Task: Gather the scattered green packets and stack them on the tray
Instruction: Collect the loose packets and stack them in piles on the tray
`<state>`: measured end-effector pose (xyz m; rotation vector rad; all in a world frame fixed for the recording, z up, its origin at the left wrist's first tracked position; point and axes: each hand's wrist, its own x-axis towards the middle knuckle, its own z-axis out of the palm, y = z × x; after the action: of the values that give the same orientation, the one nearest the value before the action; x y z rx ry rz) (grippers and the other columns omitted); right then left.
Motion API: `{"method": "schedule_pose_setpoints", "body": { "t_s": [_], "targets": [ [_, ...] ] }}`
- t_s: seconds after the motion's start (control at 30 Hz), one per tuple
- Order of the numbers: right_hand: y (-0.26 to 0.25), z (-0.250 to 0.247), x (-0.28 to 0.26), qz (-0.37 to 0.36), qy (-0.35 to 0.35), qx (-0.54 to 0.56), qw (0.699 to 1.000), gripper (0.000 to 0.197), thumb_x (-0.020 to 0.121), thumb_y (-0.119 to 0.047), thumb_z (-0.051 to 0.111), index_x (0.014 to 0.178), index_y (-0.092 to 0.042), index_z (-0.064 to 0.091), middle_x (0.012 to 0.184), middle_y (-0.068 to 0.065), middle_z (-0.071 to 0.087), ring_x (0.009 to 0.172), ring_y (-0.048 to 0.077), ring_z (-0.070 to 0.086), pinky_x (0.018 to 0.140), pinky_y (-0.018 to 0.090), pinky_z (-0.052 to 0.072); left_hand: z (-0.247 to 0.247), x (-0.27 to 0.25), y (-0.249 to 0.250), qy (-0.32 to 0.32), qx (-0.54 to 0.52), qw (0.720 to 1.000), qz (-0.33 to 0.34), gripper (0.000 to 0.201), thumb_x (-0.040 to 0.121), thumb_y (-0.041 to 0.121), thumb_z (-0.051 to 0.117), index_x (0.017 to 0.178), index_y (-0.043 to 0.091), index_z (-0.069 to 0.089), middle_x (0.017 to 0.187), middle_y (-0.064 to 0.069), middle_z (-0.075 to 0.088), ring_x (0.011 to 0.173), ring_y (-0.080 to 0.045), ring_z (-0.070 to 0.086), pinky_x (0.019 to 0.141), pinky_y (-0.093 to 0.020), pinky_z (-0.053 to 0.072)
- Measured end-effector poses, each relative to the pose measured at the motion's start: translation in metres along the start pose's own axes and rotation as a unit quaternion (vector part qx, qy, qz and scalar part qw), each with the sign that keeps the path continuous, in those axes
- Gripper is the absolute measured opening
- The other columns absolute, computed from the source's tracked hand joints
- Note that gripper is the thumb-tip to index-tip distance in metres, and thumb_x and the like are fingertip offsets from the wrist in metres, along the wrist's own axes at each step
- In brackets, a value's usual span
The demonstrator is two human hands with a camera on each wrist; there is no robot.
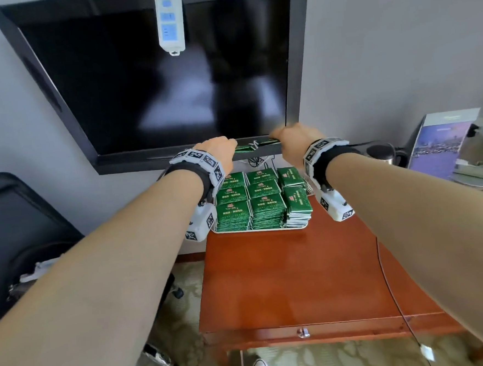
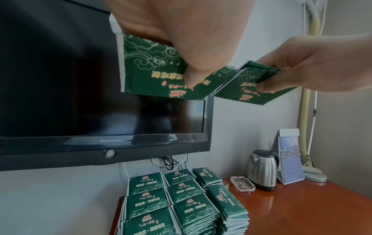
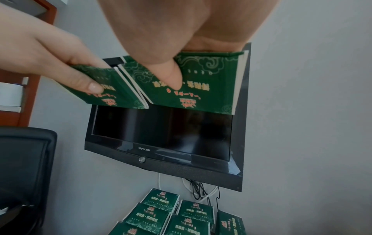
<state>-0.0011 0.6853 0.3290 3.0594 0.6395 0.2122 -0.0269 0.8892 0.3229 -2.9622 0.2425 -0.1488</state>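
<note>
- While both arms reach out above the tray [image 1: 259, 229], each hand holds green packets up in the air in front of the lower edge of the television [image 1: 152, 74].
- The left hand [image 1: 218, 153] pinches its small bunch of packets [image 2: 153, 70], thumb [image 2: 193, 70] pressed on the printed face and the other fingers behind.
- The right hand [image 1: 294, 142] pinches a second bunch of packets [image 3: 191, 84] the same way, with the thumb [image 3: 171, 77] on the front; white edges show that it holds more than one.
- The two bunches meet edge to edge between the hands, and in the wrist views they touch or nearly touch; I cannot tell which.
- Below the hands, the stacked packets [image 1: 261, 201] fill the tray in neat piles, three columns wide, printed side up.
- The right-hand column looks a little lower and slightly tilted compared with the others.
- The tray sits at the far edge of a reddish wooden table [image 1: 298, 279], close to the wall.
- A glass ashtray [image 2: 242, 184] lies just beside the tray on its right, then a steel kettle [image 2: 262, 170] and a standing calendar [image 2: 289, 157].
- A white power strip [image 1: 169, 19] hangs in front of the television screen.
- A black chair [image 1: 17, 227] stands to the left of the table.
- A thin black cable [image 1: 390, 286] runs across the right part of the tabletop.
</note>
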Motion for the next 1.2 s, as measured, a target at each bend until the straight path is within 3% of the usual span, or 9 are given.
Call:
{"method": "schedule_pose_setpoints", "body": {
  "t_s": [0.1, 0.27, 0.43, 0.57, 0.63, 0.77, 0.87, 0.97, 1.2],
  "targets": [
    [0.006, 0.024, 0.043, 0.009, -0.016, -0.003, 1.000, 0.054, 0.086, 0.001, 0.040, 0.133, -0.022, 0.055, 0.114, 0.015, 0.066, 0.098, 0.037, 0.064, 0.081, 0.042, 0.057, 0.027, 0.041, -0.019, -0.017, -0.008, 1.000, 0.007, 0.037, 0.094, 0.006, 0.047, 0.130, 0.013, 0.055, 0.121, -0.009, 0.059, 0.104, -0.034, 0.063, 0.073, -0.038, 0.046],
    [0.015, 0.061, 0.106, 0.021, -0.074, -0.001, 0.997, 0.054, 0.090, 0.000, 0.041, 0.138, -0.021, 0.053, 0.119, 0.015, 0.065, 0.103, 0.036, 0.064, 0.082, 0.041, 0.056, 0.070, 0.105, -0.045, -0.095, -0.026, 0.995, 0.023, 0.039, 0.093, 0.006, 0.052, 0.132, 0.010, 0.054, 0.123, -0.012, 0.059, 0.110, -0.033, 0.061, 0.088, -0.045, 0.054],
    [0.027, 0.108, 0.145, 0.039, -0.138, 0.001, 0.990, 0.050, 0.093, -0.003, 0.043, 0.138, -0.021, 0.053, 0.118, 0.016, 0.065, 0.101, 0.036, 0.065, 0.080, 0.040, 0.056, 0.119, 0.149, -0.052, -0.124, -0.043, 0.990, 0.043, 0.041, 0.094, 0.003, 0.050, 0.135, 0.011, 0.052, 0.128, -0.009, 0.056, 0.114, -0.031, 0.060, 0.088, -0.042, 0.051],
    [0.040, 0.151, 0.166, 0.041, -0.197, -0.002, 0.980, 0.054, 0.091, -0.001, 0.045, 0.141, -0.022, 0.050, 0.117, 0.015, 0.065, 0.101, 0.035, 0.065, 0.074, 0.039, 0.054, 0.167, 0.173, -0.046, -0.147, -0.065, 0.986, 0.049, 0.050, 0.093, -0.003, 0.050, 0.141, 0.008, 0.046, 0.134, -0.008, 0.052, 0.118, -0.028, 0.056, 0.090, -0.036, 0.050],
    [0.045, 0.171, 0.178, 0.036, -0.221, -0.001, 0.975, 0.056, 0.090, 0.001, 0.044, 0.141, -0.021, 0.049, 0.118, 0.015, 0.065, 0.101, 0.035, 0.066, 0.076, 0.041, 0.054, 0.188, 0.183, -0.045, -0.156, -0.078, 0.983, 0.051, 0.056, 0.093, -0.004, 0.051, 0.147, 0.007, 0.040, 0.144, -0.008, 0.048, 0.126, -0.026, 0.052, 0.102, -0.039, 0.048],
    [0.053, 0.204, 0.206, 0.003, -0.238, -0.004, 0.971, 0.062, 0.088, 0.005, 0.044, 0.145, -0.019, 0.044, 0.123, 0.015, 0.063, 0.105, 0.035, 0.064, 0.079, 0.040, 0.055, 0.217, 0.201, -0.048, -0.168, -0.091, 0.981, 0.024, 0.069, 0.093, -0.003, 0.052, 0.155, 0.007, 0.025, 0.158, -0.008, 0.031, 0.136, -0.028, 0.044, 0.109, -0.044, 0.043],
    [0.062, 0.230, 0.225, -0.015, -0.259, -0.015, 0.966, 0.070, 0.090, 0.006, 0.045, 0.154, -0.019, 0.031, 0.140, 0.015, 0.052, 0.123, 0.035, 0.054, 0.095, 0.043, 0.051, 0.241, 0.220, -0.049, -0.178, -0.086, 0.980, 0.021, 0.076, 0.091, -0.002, 0.054, 0.157, 0.007, 0.019, 0.162, -0.009, 0.025, 0.145, -0.027, 0.033, 0.117, -0.047, 0.033],
    [0.067, 0.258, 0.236, -0.039, -0.268, -0.026, 0.962, 0.079, 0.090, 0.007, 0.049, 0.159, -0.018, 0.019, 0.157, 0.012, 0.035, 0.143, 0.033, 0.034, 0.112, 0.044, 0.037, 0.266, 0.230, -0.048, -0.189, -0.076, 0.979, 0.022, 0.079, 0.091, -0.002, 0.053, 0.158, 0.007, 0.012, 0.164, -0.011, 0.019, 0.149, -0.027, 0.022, 0.120, -0.048, 0.025],
    [0.071, 0.296, 0.260, -0.062, -0.266, -0.024, 0.962, 0.085, 0.090, 0.002, 0.052, 0.160, -0.022, 0.009, 0.162, 0.011, 0.025, 0.147, 0.032, 0.027, 0.123, 0.047, 0.018, 0.300, 0.232, -0.050, -0.193, -0.039, 0.980, 0.027, 0.087, 0.092, 0.003, 0.058, 0.159, 0.006, 0.003, 0.165, -0.011, 0.012, 0.152, -0.029, 0.011, 0.123, -0.053, 0.013]
  ]
}}
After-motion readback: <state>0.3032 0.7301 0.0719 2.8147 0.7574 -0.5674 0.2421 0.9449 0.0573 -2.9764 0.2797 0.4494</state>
